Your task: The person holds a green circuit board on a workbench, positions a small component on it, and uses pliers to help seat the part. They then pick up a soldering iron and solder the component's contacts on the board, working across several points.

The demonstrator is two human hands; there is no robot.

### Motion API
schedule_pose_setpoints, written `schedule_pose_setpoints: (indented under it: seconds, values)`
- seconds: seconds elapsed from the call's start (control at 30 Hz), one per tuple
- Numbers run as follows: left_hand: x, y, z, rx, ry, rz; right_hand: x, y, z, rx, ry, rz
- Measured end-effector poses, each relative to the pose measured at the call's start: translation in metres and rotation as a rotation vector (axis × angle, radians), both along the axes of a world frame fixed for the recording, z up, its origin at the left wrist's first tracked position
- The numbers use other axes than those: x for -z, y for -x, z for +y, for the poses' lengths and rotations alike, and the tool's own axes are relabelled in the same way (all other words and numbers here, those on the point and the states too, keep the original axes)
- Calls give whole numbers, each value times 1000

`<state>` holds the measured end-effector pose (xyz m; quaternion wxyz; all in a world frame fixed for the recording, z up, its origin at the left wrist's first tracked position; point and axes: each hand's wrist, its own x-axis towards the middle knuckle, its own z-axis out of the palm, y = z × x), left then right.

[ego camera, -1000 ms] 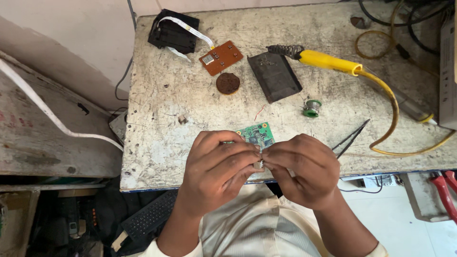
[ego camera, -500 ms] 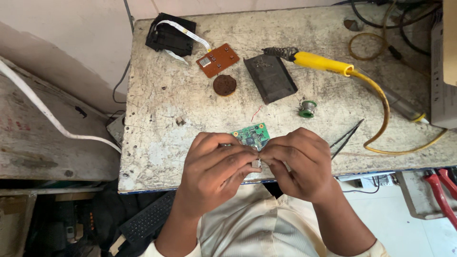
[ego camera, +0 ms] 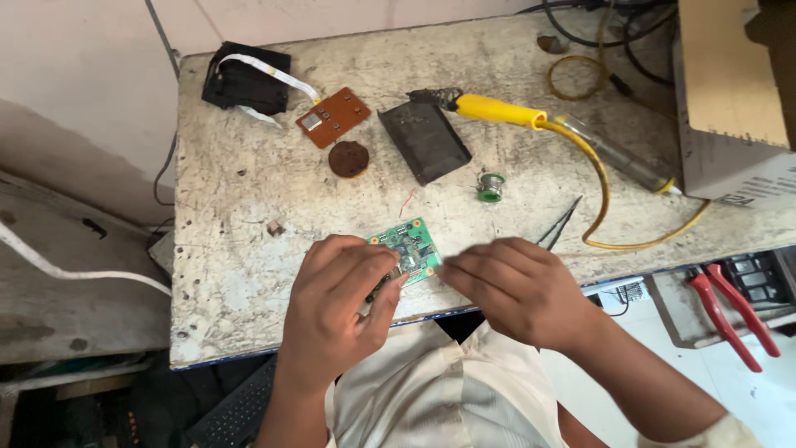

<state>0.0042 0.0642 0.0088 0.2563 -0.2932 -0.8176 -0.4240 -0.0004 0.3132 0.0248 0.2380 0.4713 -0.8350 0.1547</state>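
left hand (ego camera: 340, 303) pinches the green circuit board (ego camera: 408, 247) at the near table (ego camera: 232, 207) edge, fingers curled. right hand (ego camera: 510, 286) fingertips pressed together just beside the board's right edge, touching unclear. tweezers (ego camera: 562, 222) lie near, soldering iron (ego camera: 497, 109) further back.

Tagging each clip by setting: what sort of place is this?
Probably a small electronics repair bench: a yellow-handled soldering iron, a spool of solder wire and a small green circuit board held in the left hand.
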Motion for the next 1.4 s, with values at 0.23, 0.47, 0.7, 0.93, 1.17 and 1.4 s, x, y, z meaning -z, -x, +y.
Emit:
schedule_pose_setpoints:
  seconds: [0.23,0.47,0.7,0.93,1.17,1.4]
  values:
    - [-1,0,2,-49,-32,-89,24,-38,128,145,-46,-31]
    - [3,-1,3,-85,-95,-71,115,-83,273,1032,-64,-336]
    - [5,2,2,-79,-69,1,182,-61,314,1360,-181,-644]
    - [8,2,1,-76,-93,-20,186,-57,319,1421,-223,-747]
    - [7,4,2,-77,-121,-26,177,-64,324,1415,-235,-810]
    - [0,7,3,-39,-157,24,124,-55,275,1276,-159,-959]
